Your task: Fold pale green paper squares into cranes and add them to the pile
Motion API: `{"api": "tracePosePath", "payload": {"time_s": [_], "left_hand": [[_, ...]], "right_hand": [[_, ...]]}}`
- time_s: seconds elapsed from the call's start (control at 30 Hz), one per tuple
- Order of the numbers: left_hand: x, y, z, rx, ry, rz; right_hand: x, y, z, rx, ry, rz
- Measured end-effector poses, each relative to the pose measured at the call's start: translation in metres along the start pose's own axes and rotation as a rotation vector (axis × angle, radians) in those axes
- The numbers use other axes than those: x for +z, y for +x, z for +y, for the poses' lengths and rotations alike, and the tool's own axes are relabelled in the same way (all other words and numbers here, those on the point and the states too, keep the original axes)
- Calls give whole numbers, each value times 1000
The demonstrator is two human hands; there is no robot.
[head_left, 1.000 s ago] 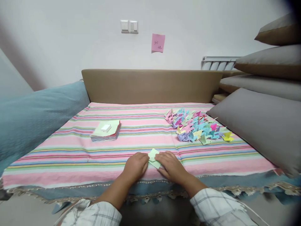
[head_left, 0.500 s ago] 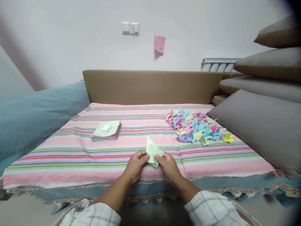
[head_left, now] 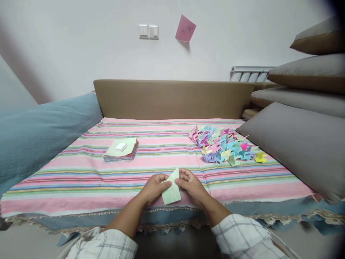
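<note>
A pale green folded paper (head_left: 171, 194) is held up between both hands above the near part of the striped cloth. My left hand (head_left: 155, 187) pinches its left edge with the thumb on top. At the upper right edge, my right hand (head_left: 190, 183) grips it between thumb and fingers. Many small folded paper figures (head_left: 223, 145) in several colours are spread to the right, beyond my right hand. Over to the left lies a stack of coloured paper sheets (head_left: 130, 153) with a small white block (head_left: 121, 147) on top.
Striped cloth (head_left: 81, 172) covers the seat. Grey cushions (head_left: 302, 140) stand and pile up at the right, a blue covered armrest (head_left: 54, 126) is at the left, and a brown backrest (head_left: 172, 99) runs behind. On the wall hangs a pink note (head_left: 185, 28).
Between my hands the green paper has been turned and sits slightly lower, its wider part now toward me. My right fingers are more spread behind it. The pink wall note has swung upward and tilted.
</note>
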State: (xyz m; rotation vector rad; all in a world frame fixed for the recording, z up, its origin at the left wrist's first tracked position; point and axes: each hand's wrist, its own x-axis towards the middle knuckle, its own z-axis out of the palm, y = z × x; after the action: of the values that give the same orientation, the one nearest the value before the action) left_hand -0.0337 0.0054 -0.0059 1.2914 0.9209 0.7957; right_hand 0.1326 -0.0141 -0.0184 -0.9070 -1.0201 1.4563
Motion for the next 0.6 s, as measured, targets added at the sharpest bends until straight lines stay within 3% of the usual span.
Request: {"api": "tracePosePath", "payload": {"time_s": [0.13, 0.3, 0.37, 0.47, 0.53, 0.6], "left_hand": [[-7, 1, 3, 26, 129, -3], [-18, 12, 3, 87, 276, 161], [-20, 15, 1, 196, 439, 274], [-13, 15, -5, 493, 871, 377], [-5, 10, -12, 651, 1136, 257], [3, 4, -20, 672, 1315, 114]], "right_hand": [[-3, 5, 7, -44, -48, 74], [-9, 10, 16, 44, -207, 180], [-12, 11, 16, 84, -347, 192], [-15, 12, 11, 73, -574, 202], [-17, 11, 7, 63, -713, 209], [-19, 11, 2, 35, -871, 218]]}}
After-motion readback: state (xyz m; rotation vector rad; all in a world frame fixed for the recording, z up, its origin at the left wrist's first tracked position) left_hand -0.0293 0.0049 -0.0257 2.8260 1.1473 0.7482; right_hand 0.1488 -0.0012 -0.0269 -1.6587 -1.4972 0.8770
